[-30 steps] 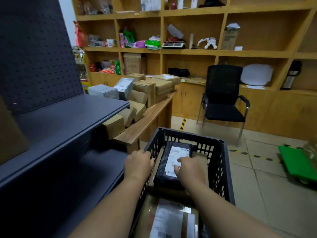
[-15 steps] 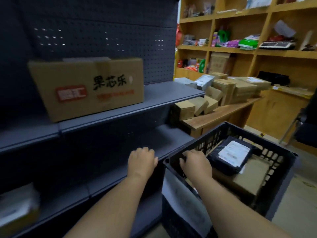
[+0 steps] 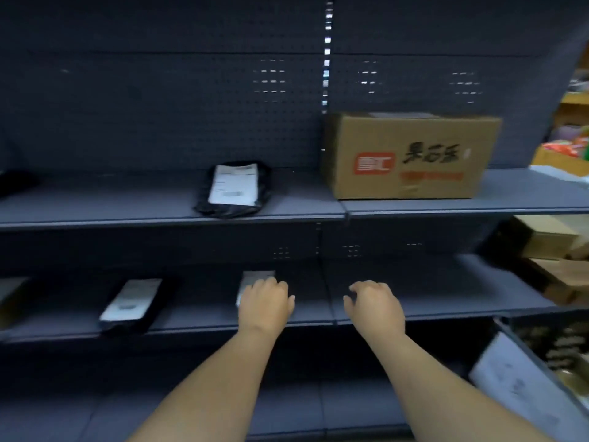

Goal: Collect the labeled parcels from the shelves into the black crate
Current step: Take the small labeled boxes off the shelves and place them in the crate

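Note:
I face dark grey shelves. A black parcel with a white label [image 3: 234, 188] lies on the upper shelf. On the lower shelf lie a second labeled black parcel [image 3: 130, 303] and a third [image 3: 253, 280], half hidden behind my left hand [image 3: 266, 303]. That hand hovers over or touches it with fingers loosely curled; I cannot tell which. My right hand [image 3: 374, 303] hangs in front of the bare lower shelf, fingers loosely curled, holding nothing. A corner of the black crate [image 3: 522, 338] shows at the lower right with a white sheet on its side.
A large brown cardboard box [image 3: 411, 156] with red and black print stands on the upper shelf at the right. Stacked cardboard boxes [image 3: 548, 242] sit past the shelf's right end. Another item [image 3: 11, 293] shows at the lower shelf's far left.
My view has swung left from the crate to the shelves. My right hand left the crate's rim, and both hands now reach toward the lower shelf.

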### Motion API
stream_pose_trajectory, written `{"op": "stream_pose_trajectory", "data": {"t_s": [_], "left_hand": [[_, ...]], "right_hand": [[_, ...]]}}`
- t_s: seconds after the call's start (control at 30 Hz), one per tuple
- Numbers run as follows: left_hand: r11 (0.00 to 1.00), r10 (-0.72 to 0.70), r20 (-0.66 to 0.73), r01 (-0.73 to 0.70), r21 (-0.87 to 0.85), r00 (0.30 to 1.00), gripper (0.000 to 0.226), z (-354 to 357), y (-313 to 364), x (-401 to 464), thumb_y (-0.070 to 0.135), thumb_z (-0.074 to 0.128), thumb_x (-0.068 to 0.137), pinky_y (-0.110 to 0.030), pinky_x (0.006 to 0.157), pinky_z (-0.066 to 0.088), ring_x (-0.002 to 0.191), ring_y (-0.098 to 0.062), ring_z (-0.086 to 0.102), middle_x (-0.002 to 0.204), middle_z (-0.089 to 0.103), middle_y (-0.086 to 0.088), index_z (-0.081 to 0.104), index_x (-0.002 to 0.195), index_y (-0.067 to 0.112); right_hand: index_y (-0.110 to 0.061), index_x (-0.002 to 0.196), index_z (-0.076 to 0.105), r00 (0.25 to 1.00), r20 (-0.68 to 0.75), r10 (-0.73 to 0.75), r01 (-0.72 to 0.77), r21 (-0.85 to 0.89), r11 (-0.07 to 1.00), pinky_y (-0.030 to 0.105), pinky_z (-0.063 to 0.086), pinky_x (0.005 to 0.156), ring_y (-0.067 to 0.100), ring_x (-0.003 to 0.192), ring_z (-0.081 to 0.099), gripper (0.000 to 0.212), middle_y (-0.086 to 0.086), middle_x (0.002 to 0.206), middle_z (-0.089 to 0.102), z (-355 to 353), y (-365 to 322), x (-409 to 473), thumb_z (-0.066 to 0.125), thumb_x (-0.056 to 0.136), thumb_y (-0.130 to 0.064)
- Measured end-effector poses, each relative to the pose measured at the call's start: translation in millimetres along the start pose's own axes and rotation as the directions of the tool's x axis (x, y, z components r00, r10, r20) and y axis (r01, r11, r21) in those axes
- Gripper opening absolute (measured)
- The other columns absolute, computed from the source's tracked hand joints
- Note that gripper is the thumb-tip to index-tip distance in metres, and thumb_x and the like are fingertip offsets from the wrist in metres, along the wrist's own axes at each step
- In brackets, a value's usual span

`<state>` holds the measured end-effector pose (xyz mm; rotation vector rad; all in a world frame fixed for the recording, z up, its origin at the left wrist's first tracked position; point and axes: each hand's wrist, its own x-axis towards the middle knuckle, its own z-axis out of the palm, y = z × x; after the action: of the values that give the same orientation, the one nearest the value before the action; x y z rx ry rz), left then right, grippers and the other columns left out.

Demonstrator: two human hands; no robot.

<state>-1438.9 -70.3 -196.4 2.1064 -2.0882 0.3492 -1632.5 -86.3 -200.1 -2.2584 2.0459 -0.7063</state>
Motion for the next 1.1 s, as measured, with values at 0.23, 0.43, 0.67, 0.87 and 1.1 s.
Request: {"op": "stream_pose_trajectory", "data": {"t_s": [0.23, 0.43, 0.67, 0.87, 1.1], "left_hand": [[0.98, -0.193, -0.004, 0.192, 0.055, 0.981, 0.03, -10, -163, -68, 0.042, 0.043, 0.094, -0.03, 0.07, 0.034, 0.092, -0.021, 0.057, 0.095, 0.061, -0.001, 0.06, 0.096, 0.018], [0.947, -0.302, 0.004, 0.299, 0.113, 0.953, 0.032, -13, -274, -126, 0.043, 0.042, 0.095, -0.03, 0.076, 0.039, 0.096, -0.02, 0.058, 0.1, 0.063, 0.001, 0.061, 0.104, 0.019], [0.892, -0.431, 0.001, 0.426, 0.153, 0.902, 0.033, -16, -368, -179, 0.043, 0.04, 0.095, -0.033, 0.082, 0.041, 0.103, -0.02, 0.057, 0.107, 0.062, 0.001, 0.059, 0.108, 0.02], [0.825, -0.543, -0.01, 0.535, 0.183, 0.84, 0.031, -19, -426, -215, 0.044, 0.039, 0.095, -0.032, 0.077, 0.039, 0.097, -0.019, 0.057, 0.102, 0.062, 0.001, 0.059, 0.101, 0.021], [0.72, -0.676, -0.007, 0.662, 0.207, 0.737, 0.03, -23, -490, -248, 0.045, 0.04, 0.094, -0.032, 0.076, 0.039, 0.098, -0.02, 0.057, 0.101, 0.062, 0.002, 0.058, 0.1, 0.021]], "right_hand": [[-0.017, 0.104, 0.066, 0.989, 0.089, -0.12, 0.115, 0.057, 0.992, 0.03, 0.049, 0.072, 0.019, 0.105, 0.053, 0.023, -0.001, 0.103, 0.065, 51, -156, -24, 0.051, 0.091, -0.029], [-0.017, 0.114, 0.064, 0.966, 0.137, -0.218, 0.202, 0.12, 0.972, 0.031, 0.048, 0.078, 0.021, 0.109, 0.053, 0.03, 0.001, 0.112, 0.064, 90, -269, -56, 0.051, 0.093, -0.033], [-0.02, 0.114, 0.065, 0.931, 0.181, -0.316, 0.29, 0.158, 0.944, 0.03, 0.046, 0.079, 0.019, 0.108, 0.052, 0.029, -0.002, 0.112, 0.064, 122, -366, -88, 0.051, 0.092, -0.033], [-0.019, 0.119, 0.062, 0.864, 0.269, -0.426, 0.385, 0.192, 0.903, 0.032, 0.045, 0.086, 0.02, 0.115, 0.049, 0.033, -0.001, 0.118, 0.062, 143, -433, -104, 0.049, 0.094, -0.035], [-0.018, 0.123, 0.059, 0.765, 0.332, -0.552, 0.493, 0.25, 0.834, 0.034, 0.044, 0.091, 0.022, 0.12, 0.046, 0.035, 0.001, 0.124, 0.059, 168, -515, -120, 0.048, 0.095, -0.035]]}}
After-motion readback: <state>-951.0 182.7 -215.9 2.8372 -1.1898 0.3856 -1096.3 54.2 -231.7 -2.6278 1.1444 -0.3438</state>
